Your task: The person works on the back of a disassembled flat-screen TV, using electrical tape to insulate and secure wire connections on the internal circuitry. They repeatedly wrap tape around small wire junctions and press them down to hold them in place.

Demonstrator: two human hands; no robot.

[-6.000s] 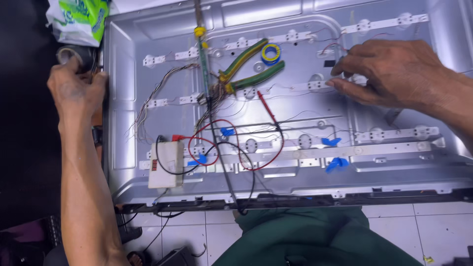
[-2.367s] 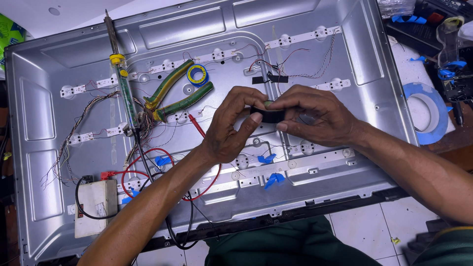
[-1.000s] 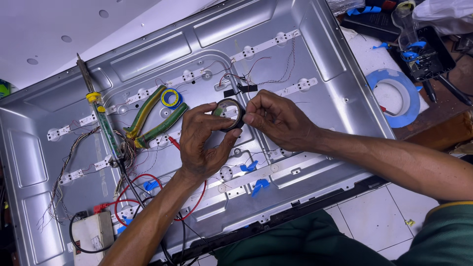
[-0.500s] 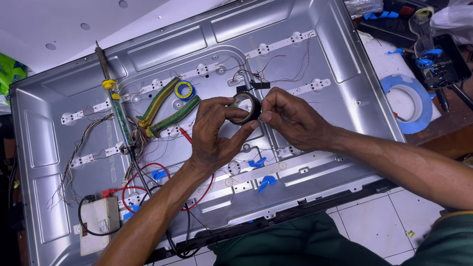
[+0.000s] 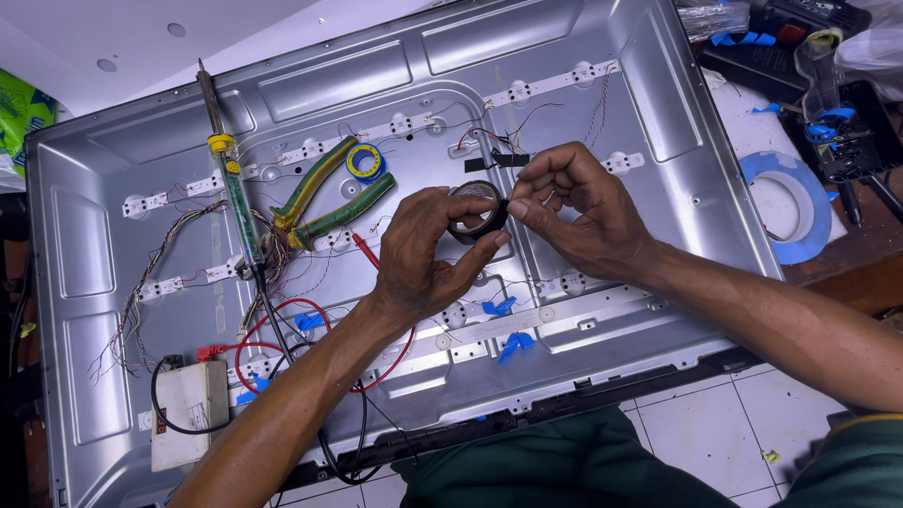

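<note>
My left hand (image 5: 428, 249) grips a roll of black tape (image 5: 477, 209) over the middle of a large grey metal back panel (image 5: 583, 103). My right hand (image 5: 574, 212) pinches the roll's edge at its right side, fingertips on the tape end. Both hands hover above white light strips (image 5: 555, 80) and thin wires (image 5: 489, 141) fixed to the panel. A short piece of black tape (image 5: 497, 162) sits on the wires just above the hands.
Green-handled pliers (image 5: 329, 193), a small blue-yellow ring (image 5: 365, 162) and a soldering iron (image 5: 230, 179) lie left of the hands. A white box (image 5: 188, 414) with red and black leads sits lower left. A blue tape roll (image 5: 785, 207) and black tools lie right of the panel.
Six seconds ago my hands were apart at the panel's sides. Since then they came together at the middle with the black tape roll, and my right fingers now pick at its edge.
</note>
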